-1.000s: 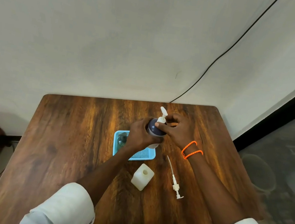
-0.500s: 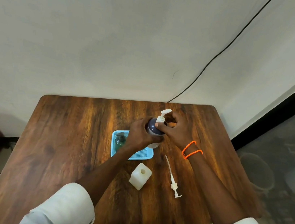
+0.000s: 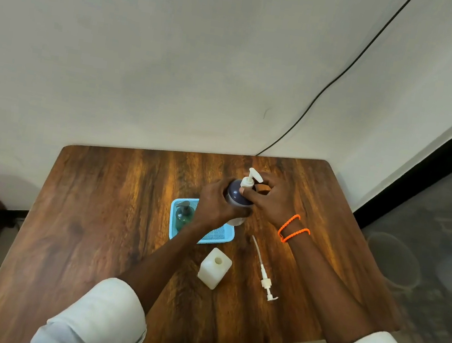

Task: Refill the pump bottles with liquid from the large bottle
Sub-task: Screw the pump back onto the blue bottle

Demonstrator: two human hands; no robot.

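Pump head (image 3: 252, 178) on the dark bottle (image 3: 236, 194) has rotated: 1 s ago the nozzle pointed up and slightly left, 0.5 s ago up and right, now it sits angled to the right again, over the right hand. So the collar is being turned, most likely unscrewed, though from here I can't tell the direction.

Left hand (image 3: 216, 201) is wrapped around the bottle body, holding it steady above the blue tray (image 3: 220, 236). Right hand (image 3: 270, 202) has thumb and fingers pinched on the white pump collar. Both grips closed on the same bottle, 1 on the body, 1 on the pump.

The bottle looks lifted or tilted over the tray's right end; its base is hidden by the left hand, so can't say whether it touches the tray.

Rest of the table (image 3: 114, 213):
- 1 green pump bottle (image 3: 184, 214) standing in the tray's left end, pump on.
- 1 white square bottle (image 3: 214, 268) near the tray, neck open, no pump.
- Its loose pump with dip tube (image 3: 262, 269) lying just to the right of it.

My read: 1 bottle is opened and ready, the 2nd is mid-opening. No pouring is visible yet.
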